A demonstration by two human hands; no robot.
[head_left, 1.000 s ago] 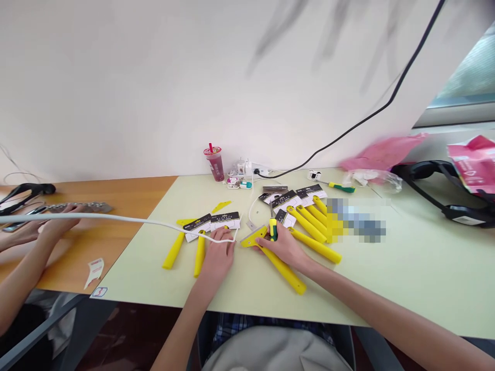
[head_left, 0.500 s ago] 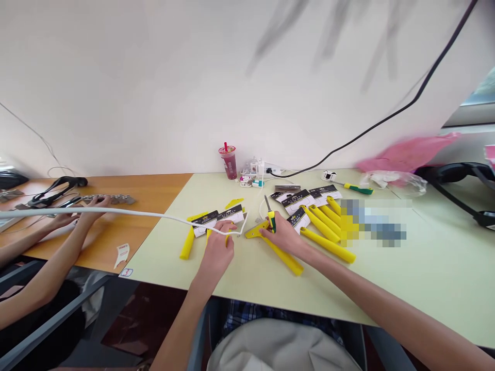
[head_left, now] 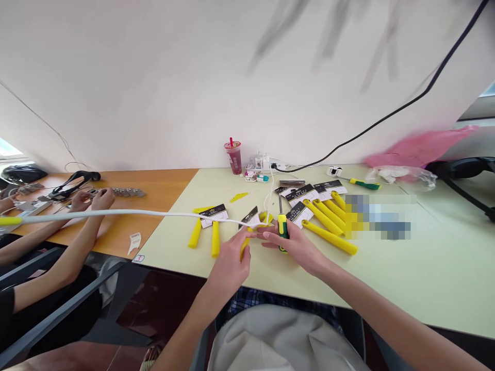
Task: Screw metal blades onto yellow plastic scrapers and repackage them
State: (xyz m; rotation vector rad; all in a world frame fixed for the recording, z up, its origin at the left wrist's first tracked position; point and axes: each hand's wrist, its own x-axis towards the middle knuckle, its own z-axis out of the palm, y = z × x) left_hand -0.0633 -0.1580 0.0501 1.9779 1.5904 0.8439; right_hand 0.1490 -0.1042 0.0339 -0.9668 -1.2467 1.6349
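Note:
My left hand (head_left: 231, 257) is closed around the yellow handle (head_left: 245, 244) of a scraper. The scraper's head lies partly behind my fingers and a white cable. My right hand (head_left: 297, 245) holds a screwdriver (head_left: 282, 224) with a green and yellow grip, its shaft pointing up and away. The fingers of that hand reach toward the scraper's head, close to my left fingertips. To the left lie yellow scrapers (head_left: 215, 239) with a black-and-white card (head_left: 214, 216). On the right, several yellow scrapers (head_left: 328, 219) with similar cards rest in a pile. A loose yellow piece (head_left: 238, 197) lies further back.
A white cable (head_left: 154, 212) crosses the view in front of my hands. At the back stand a red drink cup (head_left: 234, 157) and a power strip (head_left: 263, 164). Another screwdriver (head_left: 364, 183) and a pink bag (head_left: 417, 147) lie right. A co-worker's hands (head_left: 96, 198) are left.
My hands have come together, the left moving right. The right hand no longer rests on the scraper it touched before, and the screwdriver stays in it. The view has shifted slightly.

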